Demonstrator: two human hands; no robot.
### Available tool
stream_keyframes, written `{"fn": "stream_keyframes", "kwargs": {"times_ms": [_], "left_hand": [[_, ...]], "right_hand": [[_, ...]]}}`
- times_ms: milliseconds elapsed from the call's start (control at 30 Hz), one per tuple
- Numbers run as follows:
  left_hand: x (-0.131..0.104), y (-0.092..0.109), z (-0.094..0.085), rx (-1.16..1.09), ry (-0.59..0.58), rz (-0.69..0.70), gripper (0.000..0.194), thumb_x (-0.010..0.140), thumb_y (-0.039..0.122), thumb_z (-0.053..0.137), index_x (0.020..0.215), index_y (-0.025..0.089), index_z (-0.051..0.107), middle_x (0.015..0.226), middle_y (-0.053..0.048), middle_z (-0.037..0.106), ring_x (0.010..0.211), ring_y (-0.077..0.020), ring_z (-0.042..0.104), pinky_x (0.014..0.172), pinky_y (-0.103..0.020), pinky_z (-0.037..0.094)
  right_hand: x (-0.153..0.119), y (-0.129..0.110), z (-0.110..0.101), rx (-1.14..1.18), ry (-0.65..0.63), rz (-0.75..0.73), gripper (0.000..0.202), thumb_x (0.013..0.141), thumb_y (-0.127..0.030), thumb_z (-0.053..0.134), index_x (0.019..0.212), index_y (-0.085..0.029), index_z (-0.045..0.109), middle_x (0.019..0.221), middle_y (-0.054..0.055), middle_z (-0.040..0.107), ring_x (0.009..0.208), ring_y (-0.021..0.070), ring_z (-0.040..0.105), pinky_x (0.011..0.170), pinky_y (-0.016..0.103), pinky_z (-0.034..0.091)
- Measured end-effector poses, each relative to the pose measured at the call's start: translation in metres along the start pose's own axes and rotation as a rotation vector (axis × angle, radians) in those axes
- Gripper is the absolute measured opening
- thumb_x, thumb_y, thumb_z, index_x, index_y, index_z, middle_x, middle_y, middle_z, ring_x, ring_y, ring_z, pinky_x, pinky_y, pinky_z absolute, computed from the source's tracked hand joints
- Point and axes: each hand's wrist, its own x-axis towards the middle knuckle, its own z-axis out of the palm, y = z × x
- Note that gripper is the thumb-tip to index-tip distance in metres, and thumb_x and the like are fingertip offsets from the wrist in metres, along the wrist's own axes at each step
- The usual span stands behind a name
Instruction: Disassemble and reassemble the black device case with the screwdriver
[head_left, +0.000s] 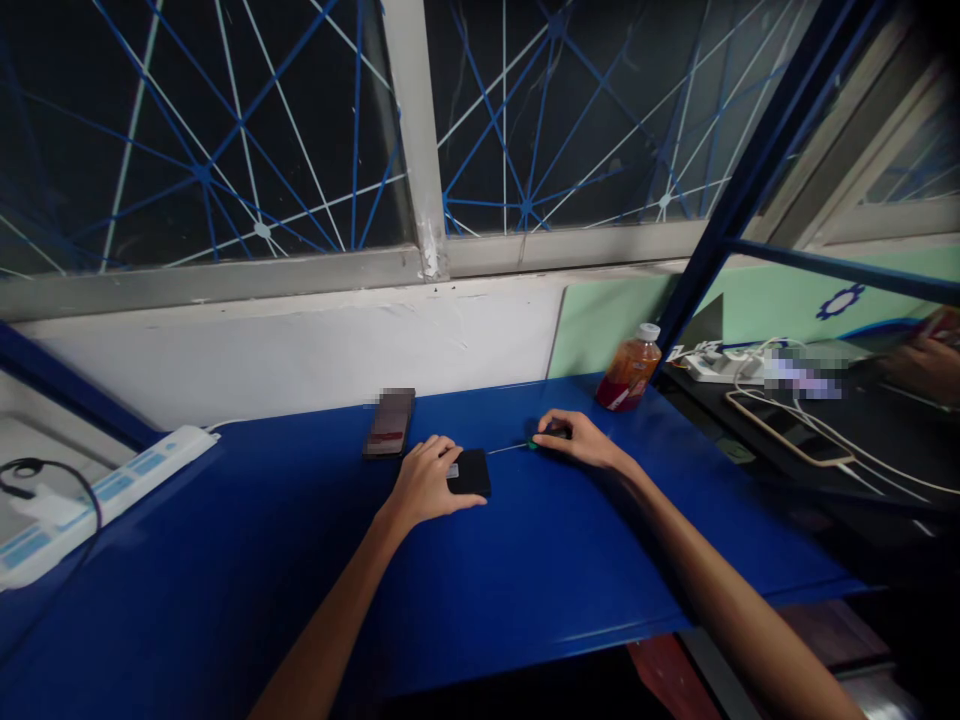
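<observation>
On the blue table, a flat black rectangular box [471, 478] with a small pale label lies under my left hand [429, 482]. The fingers and thumb of that hand grip the box from its left part, thumb along the near edge. My right hand [574, 440] is closed around the dark green and black handle of a screwdriver [510, 448]. Its thin metal shaft points left, and the tip reaches the right edge of the black box; whether it touches cannot be made out.
Behind my left hand lies a dark phone [390, 424]. A bottle of reddish drink [630, 370] stands at the back right. A white power strip [112, 500] lies at left. Another phone [787, 428] with cables sits on the dark neighbouring table, near another person's hand [930, 365].
</observation>
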Motion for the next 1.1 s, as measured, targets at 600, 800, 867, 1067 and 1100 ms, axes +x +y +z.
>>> {"fn": "stream_keyframes", "kwargs": {"times_ms": [600,800,867,1067,1100], "left_hand": [[0.003,0.005,0.0,0.012,-0.025,-0.008,0.073,0.063,0.077,0.061,0.104,0.017,0.065,0.098,-0.011,0.062,0.09,-0.0283,0.058,0.078,-0.043,0.049],[0.001,0.004,0.001,-0.014,-0.024,-0.005,0.074,0.065,0.077,0.059,0.108,0.018,0.063,0.1,-0.011,0.062,0.091,-0.0282,0.058,0.077,-0.042,0.049],[0.001,0.004,0.001,-0.02,-0.021,-0.001,0.073,0.065,0.077,0.059,0.109,0.018,0.063,0.1,-0.011,0.062,0.091,-0.0279,0.058,0.077,-0.042,0.049],[0.001,0.002,0.002,-0.026,-0.013,0.011,0.072,0.066,0.076,0.059,0.11,0.019,0.063,0.1,-0.011,0.062,0.091,-0.028,0.058,0.077,-0.043,0.049],[0.001,0.002,0.002,-0.023,-0.017,0.01,0.072,0.066,0.076,0.059,0.111,0.019,0.062,0.1,-0.011,0.062,0.092,-0.028,0.058,0.077,-0.042,0.049]], "right_hand": [[0.004,-0.018,0.02,0.58,0.2,0.028,0.039,0.074,-0.049,0.07,0.086,-0.017,0.053,0.075,0.006,0.068,0.065,0.0223,0.07,0.049,0.03,0.054],[-0.002,-0.023,0.011,0.41,0.451,-0.038,0.037,0.076,-0.052,0.067,0.081,-0.021,0.05,0.065,0.002,0.065,0.049,0.0201,0.065,0.043,0.03,0.052],[-0.004,-0.025,0.009,0.333,0.496,-0.062,0.036,0.077,-0.053,0.065,0.08,-0.021,0.048,0.061,0.001,0.063,0.043,0.0179,0.061,0.042,0.031,0.051],[-0.007,-0.029,0.014,0.232,0.466,-0.066,0.038,0.077,-0.058,0.062,0.079,-0.022,0.047,0.059,0.001,0.062,0.043,0.0169,0.059,0.044,0.031,0.051],[-0.007,-0.03,0.016,0.226,0.464,-0.067,0.039,0.077,-0.058,0.061,0.079,-0.022,0.047,0.059,0.001,0.062,0.043,0.0169,0.059,0.044,0.031,0.051]]}}
